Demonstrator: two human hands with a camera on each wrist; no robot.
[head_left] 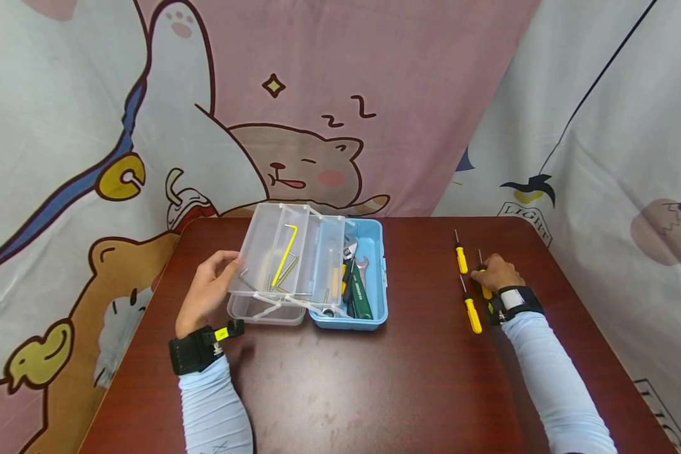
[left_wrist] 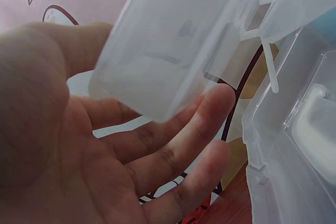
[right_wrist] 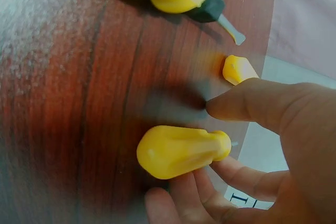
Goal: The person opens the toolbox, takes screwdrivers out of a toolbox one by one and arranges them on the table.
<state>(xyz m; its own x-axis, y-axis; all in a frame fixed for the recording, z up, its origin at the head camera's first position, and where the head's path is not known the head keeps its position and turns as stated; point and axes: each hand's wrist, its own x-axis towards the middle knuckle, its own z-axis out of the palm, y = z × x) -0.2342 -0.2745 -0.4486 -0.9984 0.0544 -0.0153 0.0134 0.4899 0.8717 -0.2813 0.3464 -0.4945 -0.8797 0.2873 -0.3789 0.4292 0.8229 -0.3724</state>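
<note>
A: Status?
B: Wrenches (head_left: 363, 268) in the blue box (head_left: 378, 277), hex keys (head_left: 284, 255) in the clear tray (head_left: 267, 236). Remaining out: three yellow screwdrivers (head_left: 473, 315), loose on the tabletop (head_left: 403, 378).
A: Grip?
B: Left hand (head_left: 206, 291) pinches the tray edge. Right hand (head_left: 498, 273) part-open around the rightmost screwdriver (right_wrist: 178, 153), thumb clear; no firm hold visible.

I count: 1 blue toolbox (head_left: 376, 271) | right of it, 3 screwdrivers (head_left: 473, 316) | left, 1 yellow hex key (head_left: 284, 257)

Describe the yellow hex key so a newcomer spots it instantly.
On the brown table, find the blue toolbox. Over its left part reaches the clear tray the left hand holds. Inside, the hex key is long, L-shaped, bright yellow among metallic ones.
</note>
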